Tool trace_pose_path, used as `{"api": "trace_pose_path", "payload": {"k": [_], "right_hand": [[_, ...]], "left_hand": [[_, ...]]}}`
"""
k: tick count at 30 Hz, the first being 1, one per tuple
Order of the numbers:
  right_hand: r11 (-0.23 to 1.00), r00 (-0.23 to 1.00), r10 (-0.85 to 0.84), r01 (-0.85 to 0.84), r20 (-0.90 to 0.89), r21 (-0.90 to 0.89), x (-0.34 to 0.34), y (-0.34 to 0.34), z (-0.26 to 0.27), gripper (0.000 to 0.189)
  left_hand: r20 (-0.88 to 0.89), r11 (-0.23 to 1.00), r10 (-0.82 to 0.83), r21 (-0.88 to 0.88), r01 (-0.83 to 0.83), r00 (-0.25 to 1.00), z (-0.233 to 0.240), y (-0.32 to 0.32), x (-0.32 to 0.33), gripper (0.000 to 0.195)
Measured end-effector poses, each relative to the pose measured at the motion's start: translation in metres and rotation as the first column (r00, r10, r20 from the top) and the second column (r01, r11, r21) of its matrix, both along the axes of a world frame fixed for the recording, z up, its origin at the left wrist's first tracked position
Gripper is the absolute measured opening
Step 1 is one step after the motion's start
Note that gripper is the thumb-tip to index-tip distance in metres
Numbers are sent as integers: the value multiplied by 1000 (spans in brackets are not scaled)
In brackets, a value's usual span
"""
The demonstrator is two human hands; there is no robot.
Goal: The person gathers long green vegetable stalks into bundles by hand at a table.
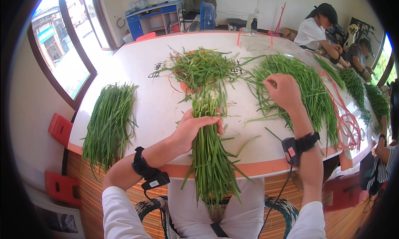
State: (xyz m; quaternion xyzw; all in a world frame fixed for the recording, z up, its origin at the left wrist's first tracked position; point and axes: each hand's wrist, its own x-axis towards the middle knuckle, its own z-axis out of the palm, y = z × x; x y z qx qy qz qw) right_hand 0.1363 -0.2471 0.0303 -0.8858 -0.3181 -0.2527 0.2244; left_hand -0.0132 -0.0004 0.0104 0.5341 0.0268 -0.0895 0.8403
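Note:
Around a thick bunch of long green leaves, probably chives (pixel 210 158), my left hand (pixel 194 126) is closed near the cut ends. The leaves hang over the table's front edge above my lap. My right hand (pixel 283 91) is raised at the near side of a large heap of the same leaves (pixel 299 80), its fingers curled; whether it pinches a thin leaf cannot be seen. Beyond the bunch lies a tangled pile of loose leaves (pixel 205 64), with something orange partly under it. A neat bundle (pixel 110 123) rests at the table's left.
Red ties (pixel 346 123) lie beside the right heap on the white table (pixel 159 114). A clear plastic sheet (pixel 255 44) is at the back. Several people sit along the right side near more green heaps (pixel 353 83). Red stools (pixel 60 130) stand at left.

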Motion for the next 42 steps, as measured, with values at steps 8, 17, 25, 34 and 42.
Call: {"api": "trace_pose_path", "payload": {"k": [8, 17, 25, 34, 42], "right_hand": [[889, 898, -440, 439, 24, -132, 30, -28, -21, 21], [933, 934, -356, 357, 28, -42, 27, -24, -20, 15], [959, 948, -235, 190, 214, 213, 31, -23, -15, 16], [905, 992, -42, -12, 118, 426, 14, -2, -1, 14], [745, 991, 116, -134, 71, 653, 6, 1, 3, 14]], "left_hand": [[-2, 999, -35, 9, 35, 999, -2, 5, 0, 21], [11, 1000, -30, 6, 30, 999, 0, 2, -2, 10], [-14, 999, -30, 34, 31, 999, -2, 4, 0, 19], [1, 999, -33, 40, 33, 999, -2, 5, 0, 18], [15, 998, -29, 55, 28, 999, 1, 2, -2, 8]]}}
